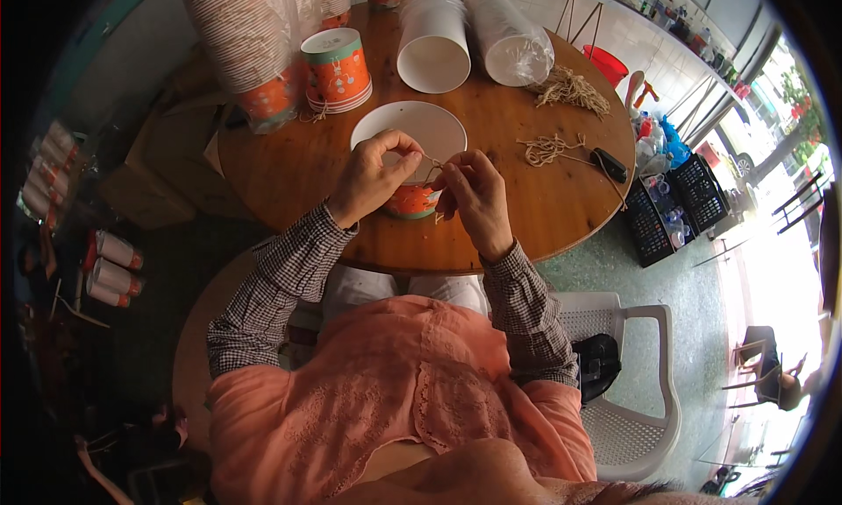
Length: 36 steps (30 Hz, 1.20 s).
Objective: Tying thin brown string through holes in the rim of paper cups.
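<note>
Peach cloth (pixel 395 391) covers the person's lap at the lower edge, with checked sleeves (pixel 281 286) running up from it to a round wooden table (pixel 544 207). Both hands meet over an orange paper bowl (pixel 410 200) that stands near the table's front edge, its white lid (pixel 438 128) on top. Left hand (pixel 373 176) rests on the lid with fingers curled, pinching a length of tan string (pixel 433 164). Right hand (pixel 478 193) is closed too, thumb and fingers nipping the same string just beside the bowl's right rim. Whether anything is inside the bowl cannot be told, since the lid hides it.

Behind the bowl stands a short stack of orange cups (pixel 338 66) with a white lid on top. To its left, a tall stack of orange-and-white cups (pixel 250 40) sits in clear plastic wrap. Two sleeves of white cups (pixel 434 44) lie on their sides at the far edge, open mouths facing the person; the right sleeve (pixel 509 35) is wrapped in clear film, and both look empty inside.

Two loose bundles of string (pixel 570 88) lie to the right, and a small black tool (pixel 610 164) lies beside the nearer bundle. A white plastic chair (pixel 640 373) stands at the person's right, and black crates (pixel 675 207) holding small bottles sit on the floor beyond the table.
</note>
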Tool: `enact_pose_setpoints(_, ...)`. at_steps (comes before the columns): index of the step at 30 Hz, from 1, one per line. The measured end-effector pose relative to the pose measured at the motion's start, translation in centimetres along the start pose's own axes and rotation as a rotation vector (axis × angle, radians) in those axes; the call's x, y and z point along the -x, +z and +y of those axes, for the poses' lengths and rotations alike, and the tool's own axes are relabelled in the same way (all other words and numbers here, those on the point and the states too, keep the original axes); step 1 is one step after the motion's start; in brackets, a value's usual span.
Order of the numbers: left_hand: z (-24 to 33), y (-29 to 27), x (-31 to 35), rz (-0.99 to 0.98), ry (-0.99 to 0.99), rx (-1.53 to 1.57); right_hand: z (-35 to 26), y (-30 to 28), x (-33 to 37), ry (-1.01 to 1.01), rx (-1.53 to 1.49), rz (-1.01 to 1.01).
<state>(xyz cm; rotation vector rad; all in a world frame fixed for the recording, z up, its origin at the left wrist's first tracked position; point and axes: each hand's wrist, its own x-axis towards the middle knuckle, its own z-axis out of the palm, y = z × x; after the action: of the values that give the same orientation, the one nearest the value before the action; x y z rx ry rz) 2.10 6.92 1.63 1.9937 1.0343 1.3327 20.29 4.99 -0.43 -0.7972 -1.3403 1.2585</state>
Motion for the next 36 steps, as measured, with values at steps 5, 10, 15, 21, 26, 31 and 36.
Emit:
enact_pose_setpoints(5,-0.2,0.2,0.0,0.049,0.074,-0.077,0.2,0.3,0.6,-0.068,0.069,0.054)
enact_pose_setpoints(10,-0.1,0.7,0.0,0.095,0.271,-0.277,0.2,0.7,1.2,-0.143,0.159,0.124)
enact_pose_setpoints(15,-0.3,0.7,0.1,0.09,0.276,-0.326,0.3,0.5,1.3,-0.249,0.262,0.169)
enact_pose_setpoints(21,-0.1,0.4,0.4,0.101,0.269,-0.386,0.6,0.5,1.3,-0.238,0.243,0.16)
enact_pose_setpoints(26,2.0,0.8,0.8,0.157,0.384,-0.319,-0.3,0.5,1.3,-0.249,0.308,0.087)
enact_pose_setpoints(31,1.5,0.7,0.6,-0.01,0.366,-0.383,-1.5,0.8,1.0,-0.265,0.345,0.031)
enact_pose_setpoints(36,1.0,1.6,1.4,0.13,0.378,-0.387,-1.8,0.8,-0.6,-0.224,0.112,-0.051)
